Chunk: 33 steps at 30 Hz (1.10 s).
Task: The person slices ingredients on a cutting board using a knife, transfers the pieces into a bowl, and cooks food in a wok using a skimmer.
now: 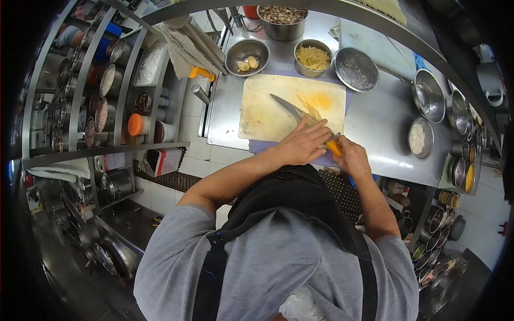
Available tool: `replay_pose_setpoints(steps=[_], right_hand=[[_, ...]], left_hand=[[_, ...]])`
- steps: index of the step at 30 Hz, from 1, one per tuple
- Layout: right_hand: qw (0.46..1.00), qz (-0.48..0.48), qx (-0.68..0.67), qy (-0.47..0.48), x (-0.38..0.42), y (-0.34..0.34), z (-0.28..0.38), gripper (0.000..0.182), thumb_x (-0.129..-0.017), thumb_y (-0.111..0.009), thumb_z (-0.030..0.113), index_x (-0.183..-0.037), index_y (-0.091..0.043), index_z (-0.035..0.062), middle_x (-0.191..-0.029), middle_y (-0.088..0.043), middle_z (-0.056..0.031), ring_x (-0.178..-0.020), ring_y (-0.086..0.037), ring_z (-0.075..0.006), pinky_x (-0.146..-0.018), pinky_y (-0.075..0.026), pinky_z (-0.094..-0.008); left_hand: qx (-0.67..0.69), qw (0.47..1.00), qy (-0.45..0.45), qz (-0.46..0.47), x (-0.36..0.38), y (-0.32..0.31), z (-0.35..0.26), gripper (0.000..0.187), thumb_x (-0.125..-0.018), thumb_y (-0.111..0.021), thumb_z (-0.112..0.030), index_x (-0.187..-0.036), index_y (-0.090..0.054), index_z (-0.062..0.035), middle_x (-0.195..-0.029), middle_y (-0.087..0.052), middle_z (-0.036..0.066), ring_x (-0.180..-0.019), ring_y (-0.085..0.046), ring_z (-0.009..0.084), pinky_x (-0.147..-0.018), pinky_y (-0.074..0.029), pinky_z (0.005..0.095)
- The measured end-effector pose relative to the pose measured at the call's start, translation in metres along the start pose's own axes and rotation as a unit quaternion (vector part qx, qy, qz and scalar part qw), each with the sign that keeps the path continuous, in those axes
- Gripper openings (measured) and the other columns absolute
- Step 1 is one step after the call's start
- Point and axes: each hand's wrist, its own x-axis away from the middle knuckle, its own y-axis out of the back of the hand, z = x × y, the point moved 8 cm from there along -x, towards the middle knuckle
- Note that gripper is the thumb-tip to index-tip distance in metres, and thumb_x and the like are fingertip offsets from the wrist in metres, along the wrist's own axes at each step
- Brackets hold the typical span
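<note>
My right hand (352, 159) is closed around the orange handle of a kitchen knife (286, 105), at the near right corner of a cream cutting board (257, 115). The blade lies low over the board, its tip pointing to the far left. Stretched out across the blade's near part is my left hand (306, 142), with its fingers spread. Beside the fingertips and blade are thin pale yellow strips (310, 109). Whether the left fingers press on the blade or on strips under them cannot be made out. An orange-yellow stain marks the board's far right.
Behind the board stand a bowl with yellow peeled pieces (248, 63), a container of pale strips (312, 58), a floury metal bowl (356, 69) and a pot of chopped brown pieces (282, 24). A bowl of white powder (421, 138) sits right. Shelves with containers line the left.
</note>
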Motion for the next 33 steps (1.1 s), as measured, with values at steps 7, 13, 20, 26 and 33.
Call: replay_pose_setpoints(steps=[7,13,20,26,33], right_hand=[[0.999,-0.022,0.028,0.014,0.034,0.023,-0.015,0.04,-0.074,-0.078,0.015,-0.107,-0.056,0.0067,-0.093,-0.068,-0.0154,-0.085,-0.067,-0.0363,-0.073,-0.054,-0.0458],[0.997,-0.038,0.063,-0.021,0.109,0.053,-0.05,0.041,-0.072,-0.078,0.011,-0.107,-0.058,0.0075,-0.09,-0.067,-0.0164,-0.082,-0.067,-0.0368,-0.071,-0.054,-0.0457],[0.974,-0.092,-0.05,-0.202,0.168,0.023,-0.077,0.034,-0.074,-0.077,0.009,-0.103,-0.058,0.0044,-0.087,-0.069,-0.0169,-0.08,-0.069,-0.0367,-0.071,-0.055,-0.0427],[0.927,-0.178,-0.19,-0.27,0.172,-0.01,-0.065,0.031,-0.078,-0.077,0.004,-0.103,-0.059,-0.001,-0.09,-0.071,-0.0146,-0.079,-0.071,-0.0241,-0.073,-0.055,-0.0326],[0.915,-0.197,-0.199,-0.292,0.178,-0.01,-0.06,0.032,-0.078,-0.077,0.003,-0.104,-0.059,-0.0004,-0.089,-0.071,-0.0135,-0.078,-0.071,-0.0209,-0.072,-0.055,-0.0309]], left_hand=[[-0.053,0.997,-0.021,0.047,-0.001,-0.025,0.032,0.052,-0.098,-0.055,-0.036,-0.14,-0.052,-0.0058,-0.149,-0.046,0.011,-0.149,-0.029,0.0263,-0.119,-0.017,0.0608],[-0.078,0.996,0.01,0.042,0.012,-0.024,0.076,0.057,-0.096,-0.057,-0.035,-0.144,-0.047,-0.0044,-0.15,-0.045,0.012,-0.149,-0.028,0.0282,-0.12,-0.016,0.0588],[-0.044,0.997,-0.034,0.047,-0.013,-0.023,0.038,0.054,-0.088,-0.063,-0.022,-0.138,-0.053,-0.0054,-0.146,-0.048,0.013,-0.147,-0.03,0.0291,-0.12,-0.018,0.0576],[-0.054,0.99,-0.078,0.108,-0.055,-0.06,0.021,0.033,-0.081,-0.065,-0.016,-0.114,-0.068,-0.0093,-0.133,-0.055,0.009,-0.137,-0.041,0.0252,-0.118,-0.024,0.0551],[-0.042,0.993,-0.042,0.1,-0.07,-0.066,0.037,0.019,-0.078,-0.066,-0.013,-0.095,-0.073,-0.0083,-0.12,-0.061,0.007,-0.127,-0.05,0.0246,-0.107,-0.036,0.0491]])
